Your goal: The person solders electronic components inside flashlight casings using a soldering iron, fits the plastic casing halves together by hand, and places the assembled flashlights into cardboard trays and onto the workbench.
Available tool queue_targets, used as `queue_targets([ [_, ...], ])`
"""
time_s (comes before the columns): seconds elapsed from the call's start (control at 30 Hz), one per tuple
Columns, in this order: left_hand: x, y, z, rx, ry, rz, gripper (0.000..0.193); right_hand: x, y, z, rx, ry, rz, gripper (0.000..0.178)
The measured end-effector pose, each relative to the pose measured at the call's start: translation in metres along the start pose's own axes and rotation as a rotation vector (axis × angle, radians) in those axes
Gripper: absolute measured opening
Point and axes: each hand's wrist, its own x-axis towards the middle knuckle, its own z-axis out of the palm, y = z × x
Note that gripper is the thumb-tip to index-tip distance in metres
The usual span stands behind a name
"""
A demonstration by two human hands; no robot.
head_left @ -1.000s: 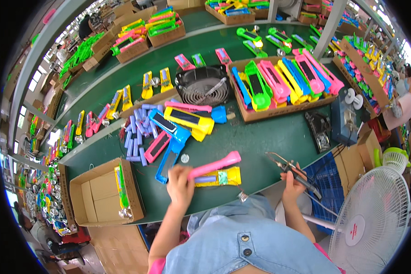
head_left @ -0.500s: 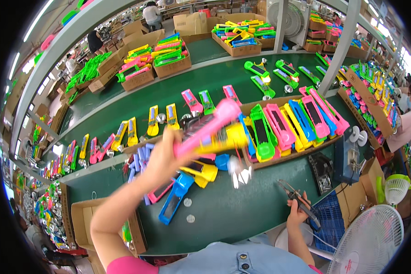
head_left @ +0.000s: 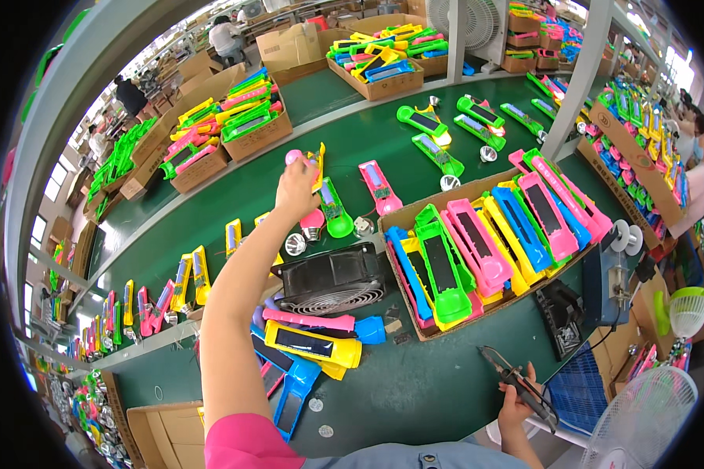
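Note:
My left hand [head_left: 297, 187] reaches far over the green conveyor belt, its fingers closed on a plastic torch casing with a pink part and a yellow part [head_left: 319, 167]; my hand hides much of it. Just nearer lie a green casing [head_left: 336, 207] with a circuit board and a pink one with a silver reflector [head_left: 295, 244]. My right hand [head_left: 516, 405], low at the right by the bench edge, is wrapped round a soldering iron [head_left: 520, 383] whose tip points up and left.
A cardboard box [head_left: 426, 332] of coloured casings stands on the bench, beside a black fan unit [head_left: 330, 279]. Loose yellow [head_left: 313, 344] and blue casings lie nearer. A solder spool [head_left: 626, 236] and a white fan [head_left: 641, 422] are at right. Metal posts [head_left: 583, 78] rise from the belt.
My left hand has carried the pink and yellow casing from above the bench away to the belt. My right hand still holds the soldering iron. The whole view has shifted somewhat.

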Motion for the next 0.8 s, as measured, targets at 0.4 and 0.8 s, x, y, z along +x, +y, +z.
queue_targets([
  [0.4, -0.007, 0.025, -0.022, 0.078, -0.097, 0.669, 0.034, 0.009, -0.012, 0.005, 0.031, -0.065, -0.139, 0.014],
  [0.8, -0.216, 0.204, -0.200, 0.304, -0.286, 0.687, 0.035, 0.085, -0.084, 0.058, -0.218, -0.171, -0.610, 0.029],
])
